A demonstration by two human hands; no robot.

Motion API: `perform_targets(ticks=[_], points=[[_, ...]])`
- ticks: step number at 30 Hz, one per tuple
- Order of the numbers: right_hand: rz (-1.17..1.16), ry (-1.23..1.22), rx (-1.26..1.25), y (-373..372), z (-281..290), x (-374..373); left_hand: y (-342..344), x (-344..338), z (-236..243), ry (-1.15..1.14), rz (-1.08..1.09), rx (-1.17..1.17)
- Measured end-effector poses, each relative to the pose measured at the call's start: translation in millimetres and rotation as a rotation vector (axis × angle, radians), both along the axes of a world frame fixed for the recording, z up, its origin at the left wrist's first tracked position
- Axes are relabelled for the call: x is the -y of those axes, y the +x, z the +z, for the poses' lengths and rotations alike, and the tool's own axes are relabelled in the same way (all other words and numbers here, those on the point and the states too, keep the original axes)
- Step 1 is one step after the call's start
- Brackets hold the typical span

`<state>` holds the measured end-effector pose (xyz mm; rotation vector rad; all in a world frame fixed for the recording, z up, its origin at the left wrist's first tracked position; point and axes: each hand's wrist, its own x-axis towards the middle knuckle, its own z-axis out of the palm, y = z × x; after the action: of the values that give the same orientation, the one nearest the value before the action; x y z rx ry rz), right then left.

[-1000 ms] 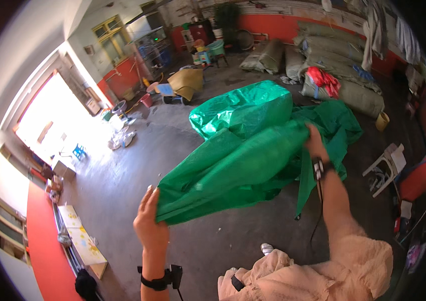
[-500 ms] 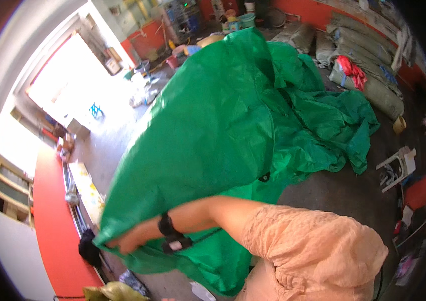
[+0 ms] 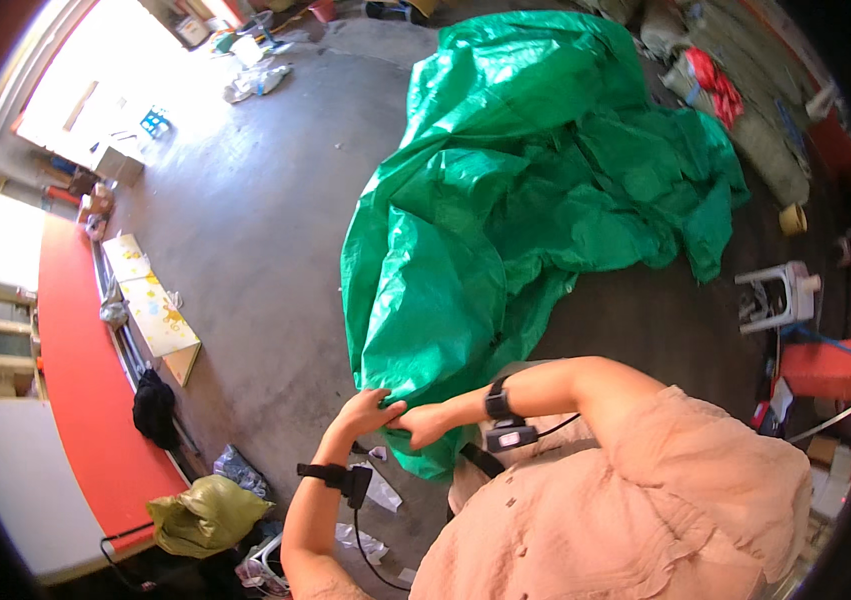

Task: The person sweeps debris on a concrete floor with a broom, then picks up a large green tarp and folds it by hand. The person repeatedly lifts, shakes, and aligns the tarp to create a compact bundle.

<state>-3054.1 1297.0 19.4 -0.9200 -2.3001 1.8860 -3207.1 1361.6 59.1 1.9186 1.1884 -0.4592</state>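
- I see the green tarp point(image 3: 515, 210) spread in big crumpled folds over the concrete floor point(image 3: 255, 230), its near edge gathered up at my hands.
- My right hand point(image 3: 423, 424) is closed, pinching that edge.
- My left hand point(image 3: 365, 412), just beside it, grips the same edge with curled fingers.

A second ago the hands are spread wide, the left hand point(image 3: 363, 412) low at seven o'clock and the right hand point(image 3: 423, 424) out at two o'clock, stretching the green tarp point(image 3: 505, 220) between them. Half a second ago the right arm crosses over to the left with the sheet billowing high. Now both hands meet at six o'clock, touching, pinching the tarp's edges together, and the sheet sags from them toward twelve o'clock onto the floor point(image 3: 255, 210).
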Motion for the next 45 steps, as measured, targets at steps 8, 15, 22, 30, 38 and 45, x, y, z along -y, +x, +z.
perform_targets(ticks=[8, 15, 22, 30, 38, 45], points=[[-0.198, -0.163, -0.261, 90, -7, 53, 66, 32, -18, 0.257, -0.156, -0.048], [-0.886, -1.235, -0.411, 222, -75, 116, 31, -16, 166, 0.295, 0.625, 0.681], [-1.406, -1.506, -0.858, 194, -90, 110, -89, 11, 323, 0.359, 0.752, 0.976], [-1.550, -0.760, -0.582, 119, -69, 26, -164, -3, 390, 0.527, 0.779, 0.942], [-1.969, -0.524, -0.360, 128, -158, 0, -216, -32, 408, 0.551, 0.740, 0.808], [-1.533, -0.635, -0.844, 132, -89, -16, -221, -29, 398, 0.564, 0.831, 0.697]])
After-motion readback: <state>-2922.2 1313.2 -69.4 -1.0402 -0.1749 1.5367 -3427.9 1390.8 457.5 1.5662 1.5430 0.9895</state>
